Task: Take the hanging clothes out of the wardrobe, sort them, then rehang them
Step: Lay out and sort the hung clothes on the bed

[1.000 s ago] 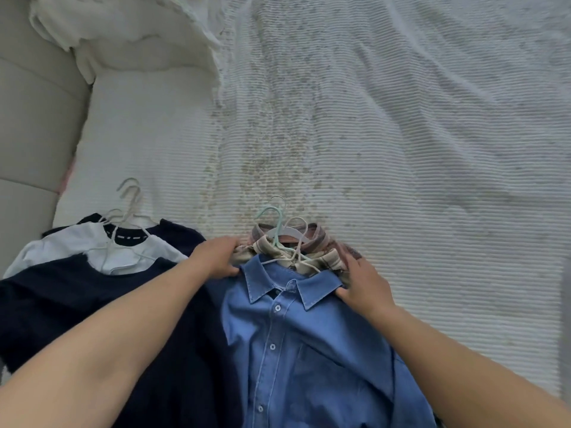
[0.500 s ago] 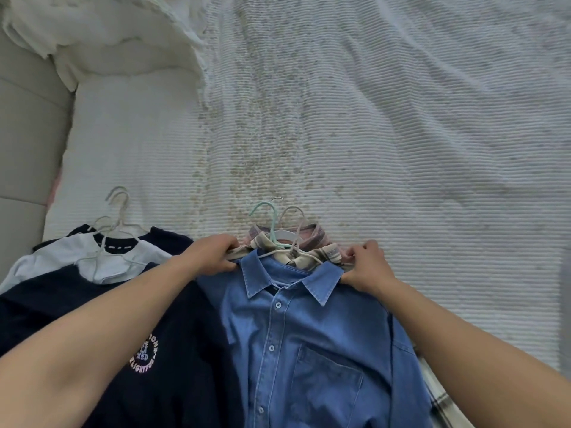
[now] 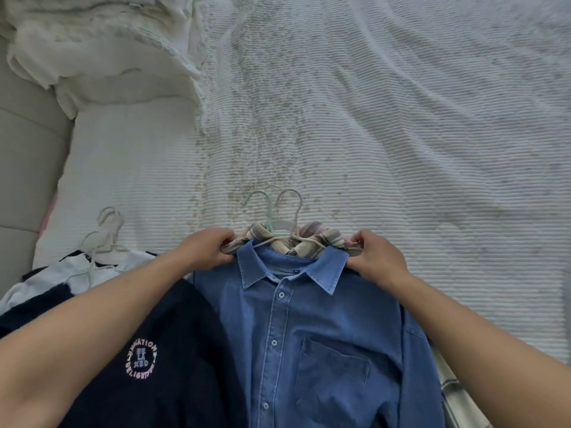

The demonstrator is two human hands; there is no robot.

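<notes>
A person sorts hanging clothes on a bed [image 3: 401, 149], gripping a denim shirt [image 3: 309, 335] by both shoulders as it lies buttoned and face up on the ribbed white cover. The left hand [image 3: 207, 251] pinches the shirt's shoulder beside the collar; the right hand [image 3: 375, 257] does the same on the other side, fingers curled tight on fabric. Holding it at both shoulders likely keeps the shirt square on its hanger [image 3: 293, 217] while it is laid on its pile. Beneath its collar shows a plaid shirt [image 3: 327, 239] on a pale green hanger [image 3: 265, 211], suggesting collared shirts are being stacked together, hooks pointing the same way up the bed for easy pick-up later. Just to the left lies a second pile: a navy top [image 3: 173, 350] with a round printed logo over a white top [image 3: 40, 282], their white hangers [image 3: 105, 236] also pointing up the bed. A rumpled white blanket [image 3: 102, 50] sits at the far left corner. Sorting appears well under way; rehanging is not yet begun.
</notes>
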